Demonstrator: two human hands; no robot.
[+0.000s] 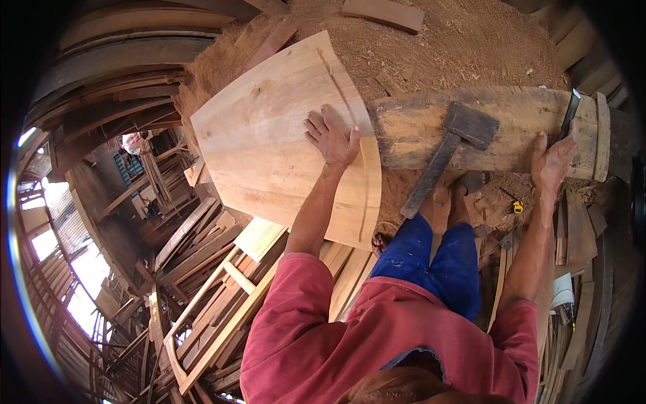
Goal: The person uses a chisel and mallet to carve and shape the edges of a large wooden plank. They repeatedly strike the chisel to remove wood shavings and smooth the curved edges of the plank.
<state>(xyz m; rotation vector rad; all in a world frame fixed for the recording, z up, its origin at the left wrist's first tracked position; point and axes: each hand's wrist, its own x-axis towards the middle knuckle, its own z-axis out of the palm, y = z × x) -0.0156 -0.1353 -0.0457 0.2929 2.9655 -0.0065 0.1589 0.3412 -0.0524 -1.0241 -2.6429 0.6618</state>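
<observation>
A broad pale wooden panel (269,128), with a groove cut along its curved right edge, lies tilted to the left of the bench. My left hand (331,140) rests flat on it near the groove, fingers spread and holding nothing. A thick worn plank bench (410,138) runs to the right. At its right end my right hand (555,161) is closed around a dark chisel (572,111), whose blade points away from me; the palm hides part of the tool. A dark block-headed mallet (471,125) lies across the bench, handle toward me.
Sawdust and shavings (464,47) cover the ground beyond the bench, with a loose board (383,15) on top. A yellow tape measure (517,207) lies near my feet. Stacked lumber (202,256) and a wooden frame (229,283) crowd the left; more boards (579,229) stand right.
</observation>
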